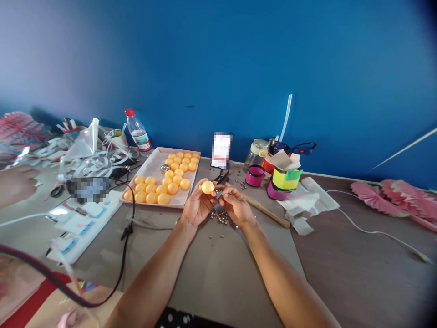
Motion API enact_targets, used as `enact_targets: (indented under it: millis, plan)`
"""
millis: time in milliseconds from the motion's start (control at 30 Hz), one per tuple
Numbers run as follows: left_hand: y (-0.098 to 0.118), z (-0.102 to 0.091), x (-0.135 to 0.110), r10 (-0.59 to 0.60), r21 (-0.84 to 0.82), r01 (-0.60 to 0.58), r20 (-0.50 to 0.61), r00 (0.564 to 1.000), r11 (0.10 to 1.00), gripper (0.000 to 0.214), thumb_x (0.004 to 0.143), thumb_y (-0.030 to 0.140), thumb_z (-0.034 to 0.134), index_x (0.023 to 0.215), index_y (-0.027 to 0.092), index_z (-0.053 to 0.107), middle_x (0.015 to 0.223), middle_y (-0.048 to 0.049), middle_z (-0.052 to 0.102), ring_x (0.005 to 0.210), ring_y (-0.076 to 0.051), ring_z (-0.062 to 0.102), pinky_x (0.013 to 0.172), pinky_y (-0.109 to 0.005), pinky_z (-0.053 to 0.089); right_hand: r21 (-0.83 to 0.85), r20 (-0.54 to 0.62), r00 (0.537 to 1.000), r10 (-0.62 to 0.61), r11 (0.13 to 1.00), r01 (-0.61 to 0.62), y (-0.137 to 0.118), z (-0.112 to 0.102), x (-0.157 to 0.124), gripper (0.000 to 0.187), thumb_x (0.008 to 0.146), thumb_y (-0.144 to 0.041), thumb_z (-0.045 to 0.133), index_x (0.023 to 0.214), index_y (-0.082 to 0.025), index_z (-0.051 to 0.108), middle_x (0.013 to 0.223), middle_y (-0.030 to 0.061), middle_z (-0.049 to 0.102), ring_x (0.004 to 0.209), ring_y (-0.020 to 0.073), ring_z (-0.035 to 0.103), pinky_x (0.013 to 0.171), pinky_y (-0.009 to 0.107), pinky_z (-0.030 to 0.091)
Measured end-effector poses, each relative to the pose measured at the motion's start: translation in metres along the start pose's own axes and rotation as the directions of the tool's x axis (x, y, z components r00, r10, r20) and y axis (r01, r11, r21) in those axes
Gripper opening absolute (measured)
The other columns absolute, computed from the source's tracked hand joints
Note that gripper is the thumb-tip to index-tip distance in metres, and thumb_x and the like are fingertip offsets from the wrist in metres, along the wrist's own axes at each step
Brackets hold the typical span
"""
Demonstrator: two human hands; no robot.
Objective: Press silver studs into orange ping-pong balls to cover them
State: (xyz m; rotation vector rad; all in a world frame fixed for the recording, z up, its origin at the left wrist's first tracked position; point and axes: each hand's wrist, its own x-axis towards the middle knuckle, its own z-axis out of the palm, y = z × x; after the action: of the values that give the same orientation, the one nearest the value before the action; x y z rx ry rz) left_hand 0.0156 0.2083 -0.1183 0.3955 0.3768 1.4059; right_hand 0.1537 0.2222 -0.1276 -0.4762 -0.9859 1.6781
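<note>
My left hand (196, 205) is closed round an orange ping-pong ball (207, 187), held up between thumb and fingers above the table. Close beside it, my right hand (238, 206) is pinched by the ball's right side. Something small and silvery shows near its fingertips, too small to name. Below both hands lies a loose pile of small shiny metal pieces (221, 217). To the left, several more orange balls (163, 198) rest in a shallow paper-lined tray (177, 200), with one silvery round object (165, 168) among them.
A wooden handle (268, 211) lies right of my hands. Behind it stand a clear jar (254, 155), a magenta ring (255, 176) and a yellow-banded holder (286, 180). A bottle (139, 132), a power strip (85, 228), cables and another person's hand (17, 184) are at left.
</note>
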Motion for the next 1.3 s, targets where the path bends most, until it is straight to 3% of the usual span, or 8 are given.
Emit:
enact_targets:
  millis: [133,300,700,1300]
  plan:
    - [-0.0019,0.0028,-0.0013,0.01,0.013,-0.009,-0.014,1.0,1.0,0.026,0.081,0.03,0.065,0.104,0.019,0.059,0.097,-0.0069,0.067,0.07,-0.013,0.063,0.066,-0.025,0.051,-0.009,-0.009,1.0,-0.002,1.0,0.002,-0.0003,0.0003,0.0006,0.014,0.069,-0.027,0.074,0.068,-0.021,0.062,0.106,0.0,0.067,0.057,0.0077,0.049,0.063,0.028,0.044]
    - [-0.0028,0.0035,-0.003,0.044,0.042,-0.044,0.003,0.999,0.998,0.036,0.076,0.02,0.07,0.109,0.017,0.059,0.089,-0.0056,0.066,0.076,-0.014,0.063,0.072,-0.025,0.05,-0.007,-0.025,1.0,0.012,1.0,-0.012,-0.0044,0.002,0.0004,0.015,0.069,-0.029,0.075,0.067,-0.021,0.061,0.103,-0.0002,0.068,0.056,0.0079,0.048,0.062,0.027,0.043]
    - [-0.0015,-0.004,0.0008,-0.015,-0.028,0.014,-0.028,0.999,1.0,0.033,0.082,0.038,0.064,0.109,0.019,0.058,0.082,-0.003,0.065,0.062,-0.01,0.059,0.061,-0.023,0.05,0.009,0.007,0.999,0.037,0.999,-0.037,-0.0065,0.0078,-0.0025,0.018,0.067,-0.03,0.076,0.066,-0.021,0.061,0.102,-0.0008,0.069,0.055,0.0078,0.051,0.064,0.028,0.044]
    - [-0.0007,0.0014,-0.0012,-0.002,0.001,0.002,-0.045,0.999,1.0,0.034,0.084,0.035,0.062,0.115,0.023,0.057,0.095,-0.0054,0.066,0.064,-0.011,0.058,0.06,-0.025,0.05,0.0,0.019,0.998,0.054,0.999,-0.054,-0.0049,0.0051,-0.0031,0.017,0.067,-0.03,0.075,0.068,-0.022,0.06,0.107,-0.0009,0.069,0.057,0.0098,0.056,0.067,0.029,0.046]
